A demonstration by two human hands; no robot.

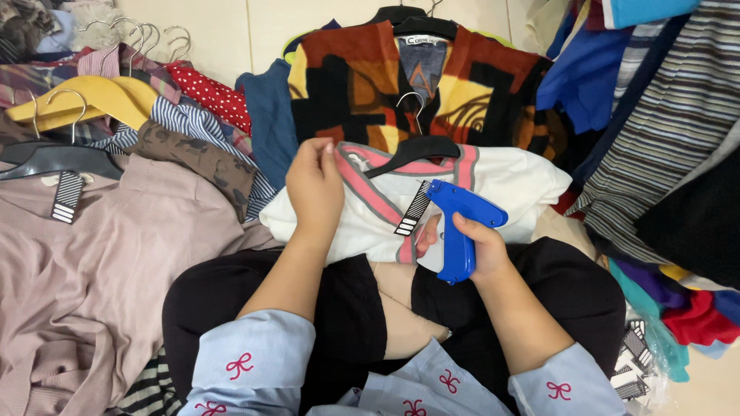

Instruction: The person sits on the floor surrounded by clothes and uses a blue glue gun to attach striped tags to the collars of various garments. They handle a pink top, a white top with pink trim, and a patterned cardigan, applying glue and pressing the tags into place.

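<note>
A white shirt (516, 185) with a pink-and-grey collar lies on my lap on a black hanger (424, 146). My left hand (314, 187) pinches the collar's left side. My right hand (470, 245) grips a blue tagging gun (460, 223), whose tip points at a black-and-white striped paper tag (412, 209) hanging at the collar's front.
A mauve garment (100, 254) on a black hanger with its own striped tag lies at left. Behind are a yellow wooden hanger (92, 96), several folded patterned clothes, and an orange-black patterned shirt (370, 85). Striped and coloured clothes (663, 115) pile at right.
</note>
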